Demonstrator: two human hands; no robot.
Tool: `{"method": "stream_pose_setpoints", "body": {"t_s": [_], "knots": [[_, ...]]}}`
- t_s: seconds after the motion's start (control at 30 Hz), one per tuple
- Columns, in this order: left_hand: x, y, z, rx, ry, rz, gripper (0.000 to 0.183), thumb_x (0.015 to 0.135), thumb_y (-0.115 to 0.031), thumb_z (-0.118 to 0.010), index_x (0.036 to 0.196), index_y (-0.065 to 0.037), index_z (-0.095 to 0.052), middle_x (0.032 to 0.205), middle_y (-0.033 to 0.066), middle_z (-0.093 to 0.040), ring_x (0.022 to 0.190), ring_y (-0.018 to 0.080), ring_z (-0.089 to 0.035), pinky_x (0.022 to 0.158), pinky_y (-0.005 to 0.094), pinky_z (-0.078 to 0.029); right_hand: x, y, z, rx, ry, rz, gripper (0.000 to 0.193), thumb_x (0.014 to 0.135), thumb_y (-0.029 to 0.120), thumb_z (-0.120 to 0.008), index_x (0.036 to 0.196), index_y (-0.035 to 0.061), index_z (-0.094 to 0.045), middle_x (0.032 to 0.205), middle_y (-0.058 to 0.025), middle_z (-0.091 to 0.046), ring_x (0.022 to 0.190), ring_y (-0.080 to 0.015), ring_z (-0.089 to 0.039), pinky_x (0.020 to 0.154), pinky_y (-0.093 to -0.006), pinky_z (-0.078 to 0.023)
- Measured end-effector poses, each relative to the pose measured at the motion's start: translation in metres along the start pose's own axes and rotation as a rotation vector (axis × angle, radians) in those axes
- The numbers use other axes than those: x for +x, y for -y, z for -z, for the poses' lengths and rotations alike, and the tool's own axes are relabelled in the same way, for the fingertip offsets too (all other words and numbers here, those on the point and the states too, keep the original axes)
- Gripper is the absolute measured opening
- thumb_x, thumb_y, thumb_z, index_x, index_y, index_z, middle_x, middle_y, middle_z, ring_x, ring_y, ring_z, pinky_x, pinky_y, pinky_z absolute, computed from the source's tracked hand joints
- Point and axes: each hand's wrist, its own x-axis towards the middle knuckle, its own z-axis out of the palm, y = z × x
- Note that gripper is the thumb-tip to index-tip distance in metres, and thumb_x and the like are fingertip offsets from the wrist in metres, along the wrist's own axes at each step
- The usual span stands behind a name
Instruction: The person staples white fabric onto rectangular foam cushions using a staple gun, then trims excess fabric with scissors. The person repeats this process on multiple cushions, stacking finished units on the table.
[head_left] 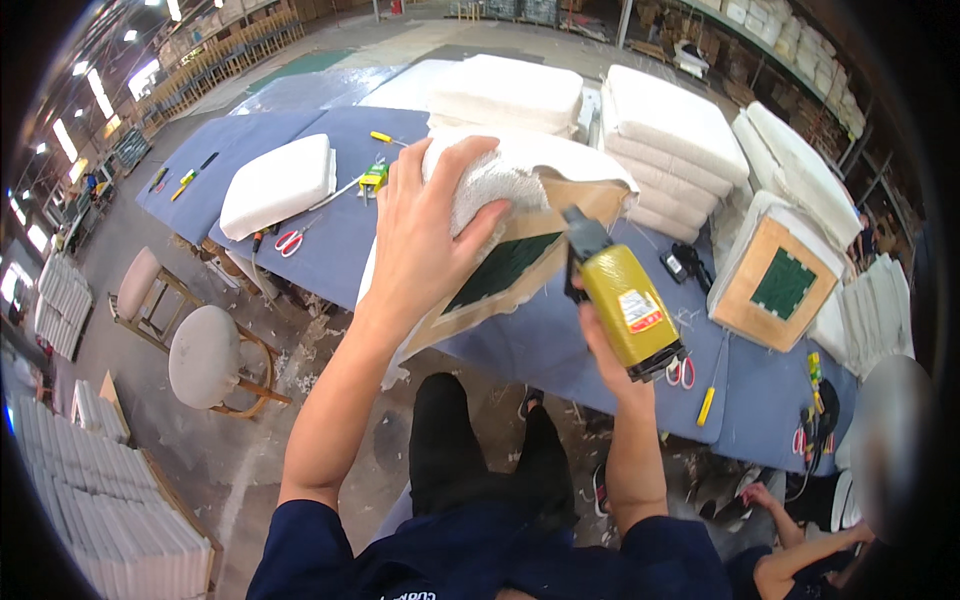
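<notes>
My left hand (pixel 425 225) grips the edge of a white fabric-covered seat cushion (pixel 520 150), fingers over the top and thumb on the near side. The cushion is tilted so its underside faces me, with a pale wooden frame and a dark green webbed centre (pixel 505 270). Loose fabric hangs along its edges. In my right hand (pixel 605 355) is a yellow staple gun (pixel 628 300), its dark nose close to the cushion's right edge. The gun's body hides most of my fingers. Whether the nose touches the frame, I cannot tell.
Stacked white cushions (pixel 670 130) stand on the blue-covered table (pixel 350 125). A single cushion (pixel 280 185), red-handled scissors (pixel 289 243) and a yellow-handled tool (pixel 706 405) lie there too. A round stool (pixel 205 357) is at left. Another person's arms (pixel 800 560) show at lower right.
</notes>
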Motion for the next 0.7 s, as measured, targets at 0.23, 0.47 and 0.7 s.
{"method": "stream_pose_setpoints", "body": {"t_s": [0.23,0.47,0.7], "knots": [[-0.010,-0.017,-0.011,-0.024,-0.007,-0.028,0.071,0.080,0.011,-0.072,0.145,-0.015,-0.063,0.135,0.0195,-0.060,0.127,0.0427,-0.058,0.111,0.0482,-0.047,0.020,0.031,-0.028,-0.192,0.013,0.204,0.039,0.078,0.014,-0.087,0.112,0.0004,-0.074,0.091,-0.0156,-0.077,0.078,-0.0355,-0.078,0.070,-0.0351,-0.060],[0.012,-0.025,-0.033,-0.019,0.052,-0.070,0.079,0.076,0.012,-0.070,0.150,-0.017,-0.060,0.136,0.0184,-0.061,0.129,0.0420,-0.058,0.112,0.0477,-0.046,0.027,-0.007,-0.014,-0.054,-0.035,0.213,0.033,0.083,0.014,-0.088,0.112,0.0037,-0.076,0.100,-0.0152,-0.077,0.084,-0.0364,-0.075,0.073,-0.0413,-0.058],[0.122,0.005,-0.098,-0.407,0.515,-0.144,0.122,0.077,-0.043,-0.093,0.175,-0.014,-0.027,0.171,0.0231,-0.041,0.160,0.0390,-0.038,0.133,0.0504,-0.029,-0.003,-0.095,0.056,-0.134,-0.120,-0.096,0.049,0.089,0.019,-0.089,0.128,-0.0012,-0.068,0.109,-0.0188,-0.080,0.097,-0.0401,-0.078,0.089,-0.0466,-0.060]]}}
